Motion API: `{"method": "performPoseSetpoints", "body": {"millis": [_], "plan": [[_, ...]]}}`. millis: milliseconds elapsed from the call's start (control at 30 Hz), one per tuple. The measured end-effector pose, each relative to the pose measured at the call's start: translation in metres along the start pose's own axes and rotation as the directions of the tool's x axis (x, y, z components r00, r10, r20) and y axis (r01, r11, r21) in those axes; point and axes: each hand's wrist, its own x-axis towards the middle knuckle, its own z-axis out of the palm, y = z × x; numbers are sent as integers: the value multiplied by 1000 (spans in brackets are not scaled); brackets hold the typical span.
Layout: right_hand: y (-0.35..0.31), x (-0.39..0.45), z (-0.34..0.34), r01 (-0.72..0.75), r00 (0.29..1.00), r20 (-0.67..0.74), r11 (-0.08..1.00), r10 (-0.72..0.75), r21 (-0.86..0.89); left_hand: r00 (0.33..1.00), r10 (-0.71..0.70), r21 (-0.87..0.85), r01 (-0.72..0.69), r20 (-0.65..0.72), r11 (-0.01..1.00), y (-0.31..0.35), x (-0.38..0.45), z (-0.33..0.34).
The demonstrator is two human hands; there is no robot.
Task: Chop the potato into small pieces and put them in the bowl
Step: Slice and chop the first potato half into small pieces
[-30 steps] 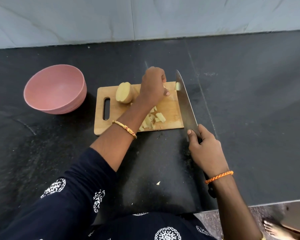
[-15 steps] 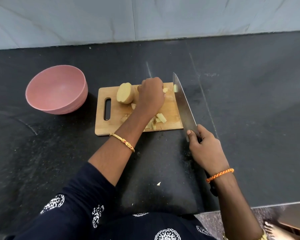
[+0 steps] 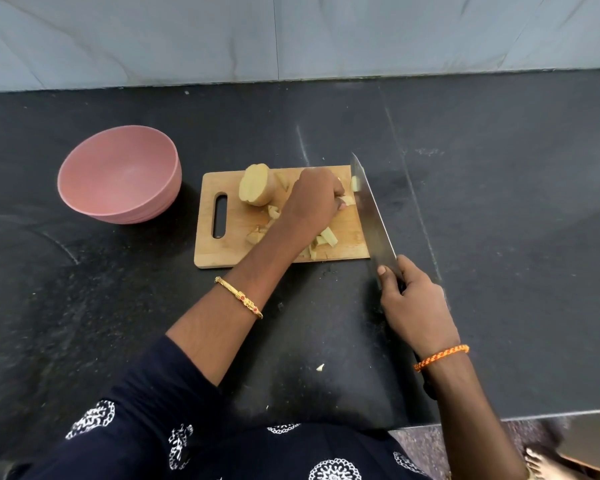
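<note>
midway through chopping, my left hand [image 3: 314,199] pinched a potato strip [image 3: 347,201] on the cutting board [image 3: 355,239] at frame centre, while my right hand [image 3: 411,306] gripped the knife [image 3: 373,216] beside it. next i judged a downward cut; the pink bowl [image 3: 120,174], upper left, held nothing yet.

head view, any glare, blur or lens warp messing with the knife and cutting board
Head view: wide-angle warp bows the counter edge and wall line; the knife blade shows a soft sheen, no harsh glare; the cutting board is evenly lit and fairly sharp; the left hand hides part of the potato pieces; the right hand is slightly soft.
</note>
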Motion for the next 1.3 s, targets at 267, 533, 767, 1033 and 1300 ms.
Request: {"method": "performPoseSetpoints", "body": {"millis": [267,533,767,1033,1300], "plan": [[-18,8,13,-14,1000,4,991,15,-137,997,-58,-50,55,-51,997,-1,1,6],[-30,10,-2,-41,987,128,918,99,-395,992,-98,-94,91,-80,991,-1,1,9],[-15,-22,-27,-36,982,168,960,85,-279,998,-36,-74,31,-60,997,-6,1,-9],[-24,-7,-3,19,997,78,990,-8,-138,993,-67,-129,54,-93,990,-5,-6,-9],[-30,5,14,3,997,72,967,16,-255,989,-97,-166,78,-115,983,-5,-7,-11]]}}
